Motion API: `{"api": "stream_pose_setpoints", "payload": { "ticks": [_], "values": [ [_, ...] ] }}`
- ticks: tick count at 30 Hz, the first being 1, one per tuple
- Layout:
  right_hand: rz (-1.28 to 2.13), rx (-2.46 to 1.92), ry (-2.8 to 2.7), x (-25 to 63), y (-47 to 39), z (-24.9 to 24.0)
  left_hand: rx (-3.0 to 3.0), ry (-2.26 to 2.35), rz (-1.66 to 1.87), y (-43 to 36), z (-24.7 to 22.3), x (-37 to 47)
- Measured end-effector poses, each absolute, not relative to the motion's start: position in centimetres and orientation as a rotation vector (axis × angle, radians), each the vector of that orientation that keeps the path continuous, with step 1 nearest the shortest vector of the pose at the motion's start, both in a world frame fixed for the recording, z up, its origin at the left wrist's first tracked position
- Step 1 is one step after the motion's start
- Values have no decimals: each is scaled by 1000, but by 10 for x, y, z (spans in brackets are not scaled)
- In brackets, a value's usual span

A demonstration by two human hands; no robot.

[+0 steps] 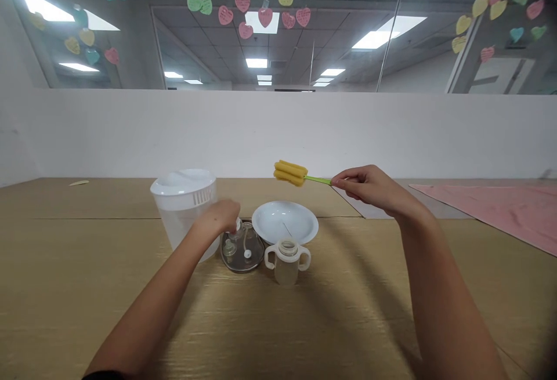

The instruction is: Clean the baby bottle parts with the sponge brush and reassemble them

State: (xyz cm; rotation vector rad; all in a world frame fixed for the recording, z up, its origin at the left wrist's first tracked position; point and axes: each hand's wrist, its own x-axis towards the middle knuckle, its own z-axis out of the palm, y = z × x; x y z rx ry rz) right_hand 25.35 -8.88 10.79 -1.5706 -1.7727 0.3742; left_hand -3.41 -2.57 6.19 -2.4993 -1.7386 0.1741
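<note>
In my right hand (364, 184) is a sponge bottle brush (290, 172), its thin green handle pinched between thumb and fingers. The yellow sponge head points left, above a white bowl (272, 209). My left hand (223, 216) reaches over a round metal tray (243, 267), its fingers closed around a small white piece, mostly hidden. On the tray lie a clear nipple (230, 247) and a thin straw with a white weighted end (248, 253). An uncapped baby bottle (286, 270) with two white handles stands upright in front of the bowl.
A tall white lidded bucket (185, 200) stands left of the tray, close behind my left forearm. A pink cloth (509, 209) lies at the far right of the wooden table (243, 333). Behind the table rises a white wall (278, 130) with glass above.
</note>
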Motion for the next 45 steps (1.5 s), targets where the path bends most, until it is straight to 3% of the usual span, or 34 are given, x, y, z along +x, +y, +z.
{"api": "stream_pose_setpoints", "payload": {
  "ticks": [15, 45],
  "values": [
    [383, -1569, -1800, 250, -89, 108, -2534, -1798, 530, 2, 27, -24],
    [347, -1569, -1839, 246, -90, 108, -2505, -1798, 684, 7, 21, -20]
  ]
}}
